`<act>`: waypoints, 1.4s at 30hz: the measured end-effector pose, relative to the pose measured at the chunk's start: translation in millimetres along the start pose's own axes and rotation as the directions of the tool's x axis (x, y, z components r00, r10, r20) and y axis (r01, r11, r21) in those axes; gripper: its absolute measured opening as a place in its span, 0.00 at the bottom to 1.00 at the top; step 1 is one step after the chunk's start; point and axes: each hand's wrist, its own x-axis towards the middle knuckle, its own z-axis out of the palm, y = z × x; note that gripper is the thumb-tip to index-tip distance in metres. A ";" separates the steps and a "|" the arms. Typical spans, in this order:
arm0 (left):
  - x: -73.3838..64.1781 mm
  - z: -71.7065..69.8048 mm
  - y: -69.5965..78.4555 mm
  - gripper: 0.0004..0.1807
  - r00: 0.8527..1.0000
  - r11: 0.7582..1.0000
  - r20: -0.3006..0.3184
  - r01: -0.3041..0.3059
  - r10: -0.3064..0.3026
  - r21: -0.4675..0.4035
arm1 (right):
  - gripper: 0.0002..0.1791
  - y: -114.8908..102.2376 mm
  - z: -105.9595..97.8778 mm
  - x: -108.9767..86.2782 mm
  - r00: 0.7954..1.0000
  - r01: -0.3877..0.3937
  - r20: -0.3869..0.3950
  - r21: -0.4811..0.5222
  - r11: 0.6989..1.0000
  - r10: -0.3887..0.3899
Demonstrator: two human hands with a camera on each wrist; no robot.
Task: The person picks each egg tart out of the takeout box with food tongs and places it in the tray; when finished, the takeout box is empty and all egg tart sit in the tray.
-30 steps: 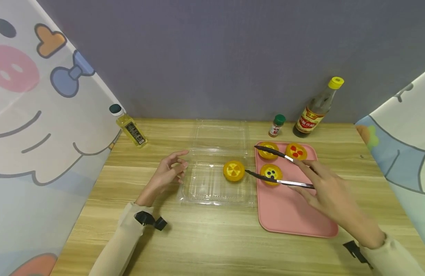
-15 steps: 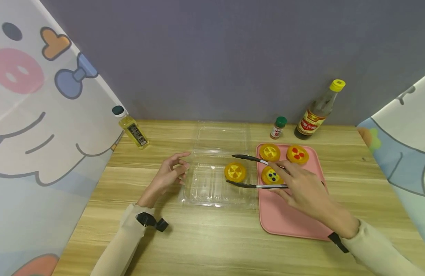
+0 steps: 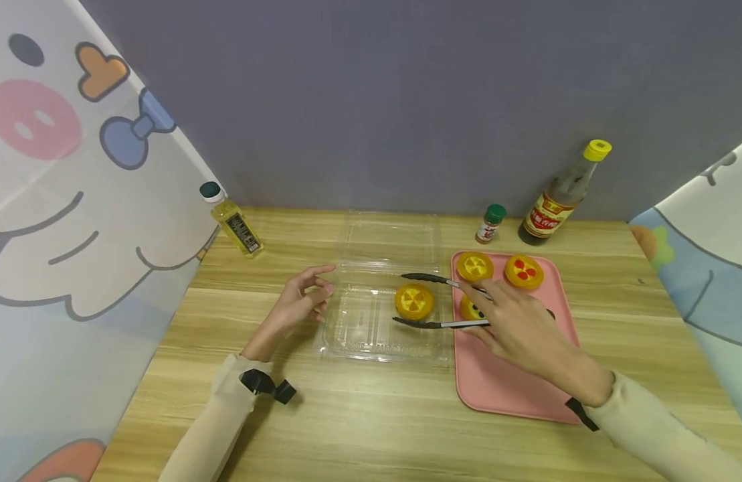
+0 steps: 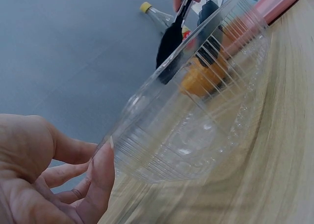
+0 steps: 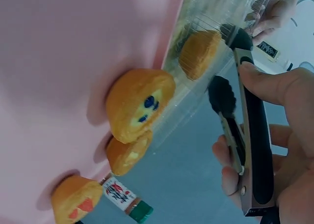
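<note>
My right hand grips a pair of tongs with black tips and metal arms. The spread tips stand on either side of an egg tart with a yellow wedge-patterned top, in the right part of a clear plastic clamshell box. At the box's left edge, my left hand pinches the rim between thumb and fingers, as the left wrist view shows. On a pink tray sit a wedge-patterned tart, a red-topped tart and a blueberry-dotted tart, partly hidden by my right hand in the head view.
The box's lid lies folded back toward the grey wall. A bottle of yellow oil stands at the far left. Behind the tray are a green-capped spice jar and a yellow-capped sauce bottle.
My right hand has moved left with the tongs, bringing the tips from over the tray to either side of the tart in the box. My left hand has stayed at the box's edge.
</note>
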 end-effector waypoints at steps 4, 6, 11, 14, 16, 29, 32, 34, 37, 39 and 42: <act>0.8 0.3 0.9 0.29 1.000 1.000 -0.004 0.002 -0.002 -0.002 | 0.45 -1.3 -4.6 3.7 1.000 -0.004 0.023 -0.021 1.000 0.004; 1.4 0.2 0.6 0.29 1.000 1.000 -0.007 0.002 -0.002 -0.002 | 0.44 -2.5 -6.1 4.9 0.999 0.003 0.035 -0.031 1.000 -0.002; 1.3 0.5 -0.3 0.28 1.000 1.000 -0.007 0.000 0.000 -0.013 | 0.41 -5.6 -5.8 6.0 0.998 0.027 0.051 -0.056 0.998 -0.024; 0.6 0.8 -0.5 0.29 1.000 1.000 -0.005 -0.002 0.002 -0.019 | 0.39 -6.9 -3.9 6.7 0.998 0.036 0.047 -0.070 0.997 -0.033; 0.1 1.0 -0.3 0.29 1.000 1.000 -0.005 -0.003 0.003 -0.019 | 0.38 -7.7 -2.5 7.7 0.998 0.042 0.050 -0.079 0.996 -0.038; 0.9 2.4 -1.8 0.29 1.000 1.000 -0.014 -0.007 0.007 -0.008 | 0.40 -20.6 6.7 13.0 0.997 0.032 0.065 -0.017 0.999 -0.031; 1.1 2.9 -2.5 0.29 1.000 1.000 -0.017 -0.004 0.004 -0.007 | 0.40 -21.9 8.5 13.6 0.998 0.033 0.061 -0.013 0.999 -0.033; 1.6 2.9 -3.2 0.29 1.000 1.000 -0.017 -0.006 0.006 -0.004 | 0.40 -22.0 8.3 13.8 0.997 0.027 0.066 -0.010 1.000 -0.026; 2.1 2.6 -3.5 0.29 1.000 1.000 -0.022 -0.001 0.001 -0.005 | 0.41 -20.8 6.8 13.8 0.996 0.011 0.084 -0.008 1.000 -0.011; 2.2 2.2 -3.5 0.29 1.000 1.000 -0.019 -0.001 0.001 -0.004 | 0.42 -19.6 5.4 13.7 0.996 0.000 0.094 -0.009 1.000 0.001; 1.5 1.8 -2.7 0.29 1.000 1.000 -0.022 0.007 -0.007 -0.009 | 0.42 -18.2 3.8 13.4 0.994 -0.011 0.106 -0.015 1.000 0.012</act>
